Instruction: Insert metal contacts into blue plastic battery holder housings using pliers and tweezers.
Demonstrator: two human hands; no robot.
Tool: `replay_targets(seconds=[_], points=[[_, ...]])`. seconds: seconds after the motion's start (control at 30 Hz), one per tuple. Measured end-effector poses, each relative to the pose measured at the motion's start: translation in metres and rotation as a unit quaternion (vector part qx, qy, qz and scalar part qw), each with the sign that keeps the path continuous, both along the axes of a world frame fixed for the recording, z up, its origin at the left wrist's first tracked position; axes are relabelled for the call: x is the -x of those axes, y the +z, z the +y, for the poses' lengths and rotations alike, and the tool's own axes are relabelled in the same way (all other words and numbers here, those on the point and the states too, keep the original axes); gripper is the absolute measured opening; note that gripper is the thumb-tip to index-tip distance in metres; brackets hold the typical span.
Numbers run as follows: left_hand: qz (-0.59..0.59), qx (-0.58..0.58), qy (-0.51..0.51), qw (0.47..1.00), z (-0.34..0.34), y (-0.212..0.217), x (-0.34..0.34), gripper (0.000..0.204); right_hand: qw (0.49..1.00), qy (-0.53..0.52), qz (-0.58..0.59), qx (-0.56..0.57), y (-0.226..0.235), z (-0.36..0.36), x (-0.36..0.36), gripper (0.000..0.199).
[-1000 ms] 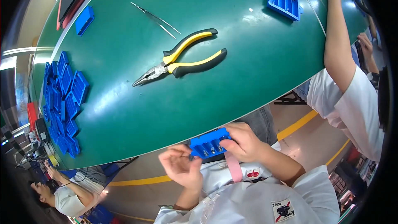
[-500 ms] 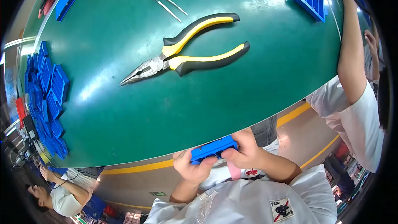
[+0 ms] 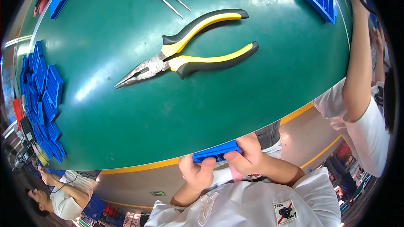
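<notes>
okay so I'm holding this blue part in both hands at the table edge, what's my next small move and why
Probably lift the blue part up over the table. Left hand and right hand pinch it just off the edge, over the floor, and the pliers lie out of reach from there.

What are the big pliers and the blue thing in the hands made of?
The pliers have dull grey jaws that look like metal; their yellow-and-black handles look like rubbery plastic. The blue piece, held by the left hand and right hand, looks like hard, smooth plastic.

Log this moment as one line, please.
left hand: holds blue plastic tray | right hand: holds same tray | long-nose pliers: on green table, untouched
</notes>
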State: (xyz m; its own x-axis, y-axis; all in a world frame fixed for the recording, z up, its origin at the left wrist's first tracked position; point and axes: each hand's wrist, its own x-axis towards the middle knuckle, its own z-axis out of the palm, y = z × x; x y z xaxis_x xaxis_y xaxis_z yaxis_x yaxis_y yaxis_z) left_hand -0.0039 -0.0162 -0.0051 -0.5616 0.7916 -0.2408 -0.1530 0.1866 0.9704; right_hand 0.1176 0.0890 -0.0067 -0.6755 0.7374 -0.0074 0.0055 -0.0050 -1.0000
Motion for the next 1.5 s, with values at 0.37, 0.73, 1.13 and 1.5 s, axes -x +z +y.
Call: replay_targets(seconds=[0.37, 0.73, 1.13, 1.5], points=[[-0.061, -0.067, -0.014, 0.996, -0.003, -0.016, 0.0, 0.061, 0.996, -0.031, 0.046, 0.068, 0.008, 0.001, 0.005, 0.03], [0.01, -0.046, -0.007, 0.999, -0.007, -0.016, -0.006, 0.054, 0.992, -0.072, 0.077, 0.072, 0.0, -0.006, 0.01, 0.029], [-0.041, 0.013, -0.002, 0.999, -0.008, 0.006, -0.009, 0.042, 0.988, -0.074, 0.026, 0.129, 0.018, -0.006, 0.008, 0.03], [-0.073, 0.0, 0.033, 0.997, -0.007, 0.014, -0.007, 0.052, 0.993, -0.042, 0.022, 0.109, 0.023, -0.004, 0.001, 0.032]])
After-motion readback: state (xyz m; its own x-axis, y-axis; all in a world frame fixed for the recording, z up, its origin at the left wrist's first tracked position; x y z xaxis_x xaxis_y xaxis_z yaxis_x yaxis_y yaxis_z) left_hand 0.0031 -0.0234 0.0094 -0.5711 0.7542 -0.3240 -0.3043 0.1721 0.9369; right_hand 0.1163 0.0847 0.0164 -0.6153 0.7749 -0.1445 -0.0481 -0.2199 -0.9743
